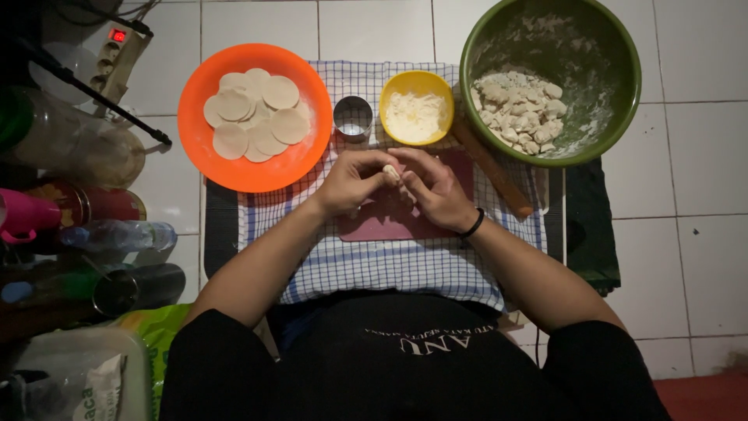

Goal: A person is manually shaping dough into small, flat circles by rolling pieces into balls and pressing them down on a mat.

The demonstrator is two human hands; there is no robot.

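Dough piece: a small pale lump (pixel 390 171) is pinched between the fingertips of both hands, above the dark red board.
Left hand: the left hand (pixel 351 183) is curled, its fingertips closed narrowly on the dough piece.
Right hand: the right hand (pixel 433 187) is bent inward, its fingers closed on the same piece; a black band (pixel 472 224) is worn at the wrist.
Board: a dark red cutting board (pixel 389 222) is laid on a blue-and-white checked cloth (pixel 389 269).
Orange plate: a round orange plate (pixel 253 117) with flat pale dough discs is set at the cloth's upper left.
Metal ring: a small round steel cutter (pixel 353 117) is placed between the orange plate and the yellow bowl.
Yellow bowl: a small yellow bowl (pixel 417 107) is filled with white flour.
Green bowl: a large green bowl (pixel 550 78) with floured dough lumps is seen at upper right.
Rolling pin: a wooden rolling pin (pixel 492 168) is laid slantwise below the green bowl.
Packages: a bag with a green edge (pixel 156 331) and a clear tub holding a white printed packet (pixel 82 378) are seen at lower left; bottles and jars (pixel 93 234) are stacked above them.
Power strip: a white strip with a lit red switch (pixel 117 47) is placed at upper left.
Surface: a white tiled floor (pixel 693 156) is seen, dimly lit.
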